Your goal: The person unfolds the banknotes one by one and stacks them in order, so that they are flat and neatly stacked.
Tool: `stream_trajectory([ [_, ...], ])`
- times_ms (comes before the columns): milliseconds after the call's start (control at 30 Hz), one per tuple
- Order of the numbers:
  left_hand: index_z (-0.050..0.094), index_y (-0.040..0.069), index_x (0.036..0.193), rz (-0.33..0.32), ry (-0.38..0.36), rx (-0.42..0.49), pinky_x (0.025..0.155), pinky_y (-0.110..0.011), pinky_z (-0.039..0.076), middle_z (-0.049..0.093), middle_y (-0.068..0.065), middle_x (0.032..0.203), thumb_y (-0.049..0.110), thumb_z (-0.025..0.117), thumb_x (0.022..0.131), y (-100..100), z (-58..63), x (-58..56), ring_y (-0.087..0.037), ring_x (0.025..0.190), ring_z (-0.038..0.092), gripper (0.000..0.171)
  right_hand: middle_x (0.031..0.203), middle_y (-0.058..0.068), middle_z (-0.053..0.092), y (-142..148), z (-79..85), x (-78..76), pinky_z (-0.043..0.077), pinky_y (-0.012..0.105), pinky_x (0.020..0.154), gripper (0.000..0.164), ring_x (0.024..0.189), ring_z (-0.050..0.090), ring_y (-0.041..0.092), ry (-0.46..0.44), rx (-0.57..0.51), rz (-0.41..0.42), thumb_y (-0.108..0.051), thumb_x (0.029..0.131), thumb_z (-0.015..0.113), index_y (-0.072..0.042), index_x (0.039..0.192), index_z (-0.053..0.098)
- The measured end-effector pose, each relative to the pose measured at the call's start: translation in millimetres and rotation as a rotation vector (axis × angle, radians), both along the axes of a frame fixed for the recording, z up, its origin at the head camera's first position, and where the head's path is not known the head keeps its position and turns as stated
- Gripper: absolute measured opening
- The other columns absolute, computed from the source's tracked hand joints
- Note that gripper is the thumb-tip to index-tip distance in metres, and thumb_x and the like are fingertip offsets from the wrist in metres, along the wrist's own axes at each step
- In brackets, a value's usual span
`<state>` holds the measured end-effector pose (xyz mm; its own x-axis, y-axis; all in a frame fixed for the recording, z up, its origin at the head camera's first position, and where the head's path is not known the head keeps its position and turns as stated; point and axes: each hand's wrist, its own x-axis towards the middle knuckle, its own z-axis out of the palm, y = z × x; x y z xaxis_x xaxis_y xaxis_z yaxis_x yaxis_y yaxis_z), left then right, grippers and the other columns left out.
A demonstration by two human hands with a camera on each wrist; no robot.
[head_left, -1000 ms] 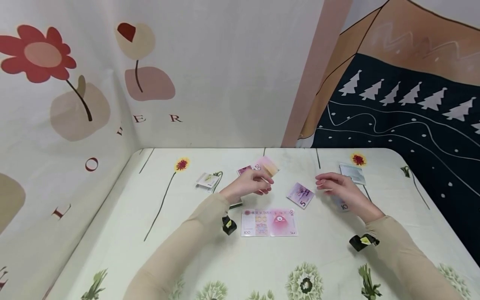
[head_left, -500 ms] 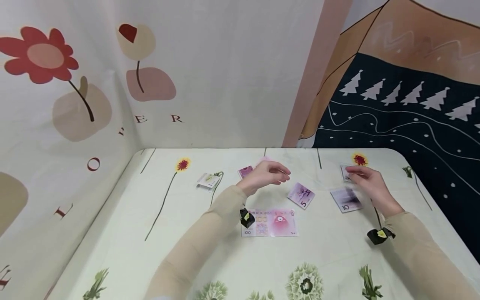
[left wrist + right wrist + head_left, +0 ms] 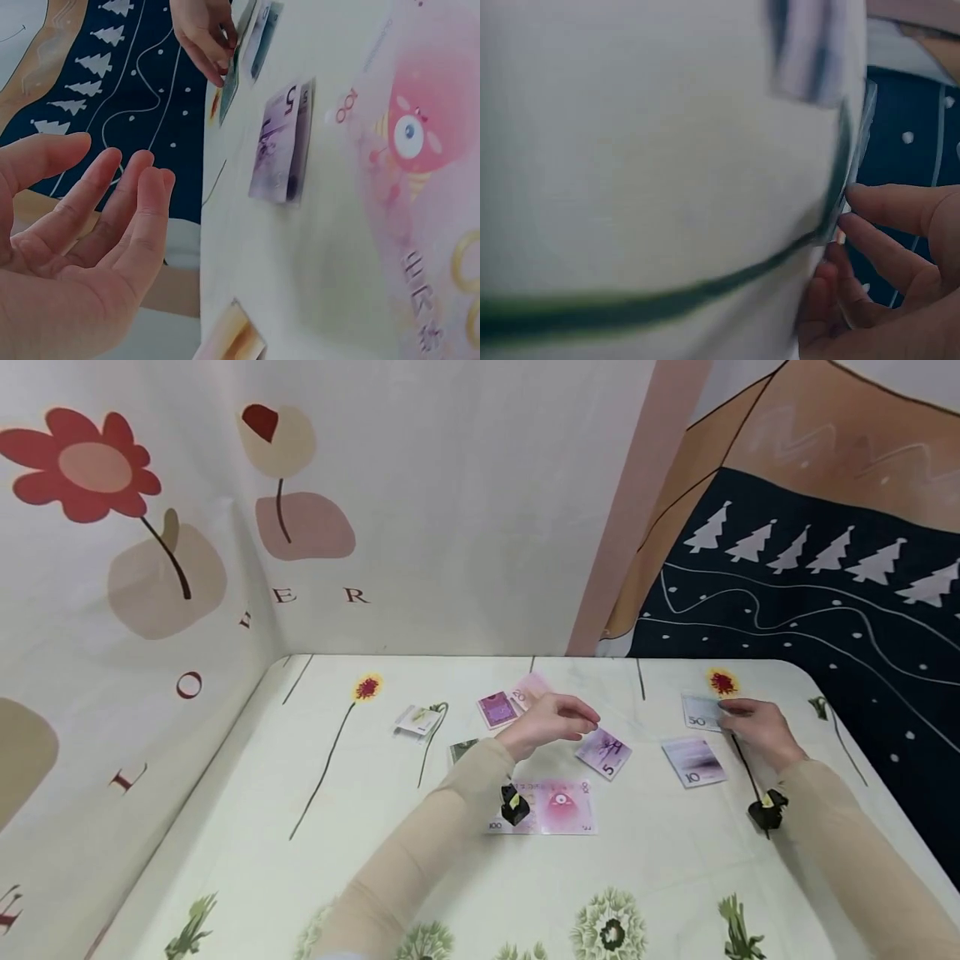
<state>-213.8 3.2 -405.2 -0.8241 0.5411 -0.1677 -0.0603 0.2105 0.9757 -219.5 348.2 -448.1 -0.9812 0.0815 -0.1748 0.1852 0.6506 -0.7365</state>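
At the far right of the table, my right hand (image 3: 761,731) pinches the right edge of a blue-green 50 banknote (image 3: 699,712) between thumb and forefinger. In the right wrist view the note (image 3: 864,135) appears edge-on at the fingertips. A folded purple 10 banknote (image 3: 693,763) lies just in front of it. My left hand (image 3: 551,727) hovers, fingers loosely bent and holding nothing, beside a folded purple 5 banknote (image 3: 604,753). The left wrist view shows that hand (image 3: 97,240) palm-side, apart from the 5 note (image 3: 281,146). A pink 100 banknote (image 3: 566,807) lies unfolded below, partly hidden by the left wrist.
Behind the left hand lie a pink 20 note (image 3: 529,687) and a magenta note (image 3: 496,710). A dark green note (image 3: 461,749) is partly covered by the left sleeve. Further left sits a small pale folded note (image 3: 417,720). Patterned cloth hangs behind the table.
My right hand has moved back and right from above the 10 note to the 50 note and now pinches its edge. My left hand has drifted right, uncovering the magenta note.
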Motion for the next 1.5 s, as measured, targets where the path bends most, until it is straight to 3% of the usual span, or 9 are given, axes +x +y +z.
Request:
stream_trajectory([
  [267,0.066,-0.008,0.111,0.007,-0.028,0.024,0.082,-0.023,0.052,0.068,-0.011,0.106,-0.004,0.06,0.09,11.4,-8.9,0.9,-0.024,0.101,0.062,0.023,0.14,0.038,0.035,-0.8,-6.8,-6.0,0.024,0.062,0.106,0.049,0.131,0.025,0.054,0.009,0.036,-0.04,-0.007,0.091,0.056,0.014,0.134,0.045],
  [467,0.067,-0.004,0.113,0.003,-0.037,-0.028,0.084,-0.022,0.05,0.067,-0.005,0.104,0.0,0.061,0.091,21.4,-8.3,-1.2,-0.011,0.092,0.061,0.023,0.143,0.037,0.029,-9.2,-7.5,-5.1,0.024,0.063,0.105,0.05,0.133,0.02,0.055,0.021,0.033,0.031,-0.011,0.092,0.06,0.011,0.134,0.047],
  [633,0.064,-0.002,0.119,0.014,-0.046,-0.036,0.084,-0.022,0.05,0.065,-0.004,0.105,0.002,0.061,0.091,35.1,-8.8,-4.3,-0.013,0.091,0.059,0.028,0.146,0.037,0.019,-19.3,-5.9,-6.6,0.019,0.066,0.106,0.053,0.134,0.014,0.055,-0.017,-0.003,0.071,-0.016,0.09,0.063,0.009,0.134,0.048],
  [733,0.063,-0.002,0.121,0.053,-0.067,-0.033,0.082,-0.022,0.051,0.065,-0.005,0.103,0.003,0.061,0.091,49.3,-15.7,-5.7,-0.016,0.091,0.062,0.03,0.146,0.035,0.018,-28.0,-6.7,-8.8,0.03,0.059,0.101,0.053,0.129,0.024,0.051,-0.055,-0.043,0.063,-0.016,0.089,0.066,0.007,0.135,0.049],
  [833,0.063,0.001,0.122,0.114,-0.099,-0.07,0.081,-0.023,0.051,0.065,-0.005,0.104,0.006,0.063,0.09,66.6,-24.6,-6.8,-0.019,0.091,0.064,0.033,0.147,0.034,0.019,-36.5,-7.7,-10.2,0.031,0.056,0.1,0.053,0.126,0.027,0.047,-0.073,-0.056,0.051,-0.015,0.088,0.068,0.004,0.134,0.051],
  [967,0.061,0.008,0.126,0.208,-0.16,-0.106,0.086,-0.027,0.05,0.061,-0.009,0.118,0.009,0.065,0.089,87.7,-34.0,-7.7,-0.021,0.094,0.065,0.037,0.149,0.034,0.016,-43.0,-7.3,-10.3,0.018,0.063,0.107,0.053,0.134,0.019,0.049,-0.087,-0.041,0.041,-0.017,0.087,0.068,0.002,0.134,0.051],
  [1067,0.057,0.007,0.13,0.255,-0.208,-0.023,0.088,-0.031,0.05,0.057,-0.012,0.122,0.006,0.064,0.088,100.4,-38.7,-8.5,-0.026,0.102,0.062,0.042,0.149,0.035,0.015,-44.5,-7.0,-9.8,0.016,0.064,0.107,0.053,0.135,0.016,0.051,-0.094,-0.035,0.04,-0.018,0.088,0.067,0.002,0.134,0.051],
  [1200,0.05,0.004,0.134,0.284,-0.28,0.173,0.09,-0.034,0.049,0.05,-0.014,0.12,0.001,0.063,0.086,113.4,-41.8,-9.6,-0.031,0.11,0.057,0.05,0.148,0.036,0.016,-44.8,-6.6,-9.0,0.016,0.065,0.106,0.053,0.135,0.015,0.052,-0.096,-0.025,0.047,-0.019,0.089,0.067,0.003,0.135,0.051],
  [1500,0.042,-0.002,0.135,0.394,-0.411,0.463,0.096,-0.039,0.048,0.05,-0.015,0.107,-0.012,0.056,0.08,124.7,-42.5,-14.2,-0.025,0.101,0.057,0.057,0.15,0.035,0.016,-46.4,-6.5,-9.5,0.019,0.064,0.106,0.054,0.135,0.019,0.05,-0.108,-0.026,0.038,-0.02,0.09,0.067,0.001,0.136,0.05],
])
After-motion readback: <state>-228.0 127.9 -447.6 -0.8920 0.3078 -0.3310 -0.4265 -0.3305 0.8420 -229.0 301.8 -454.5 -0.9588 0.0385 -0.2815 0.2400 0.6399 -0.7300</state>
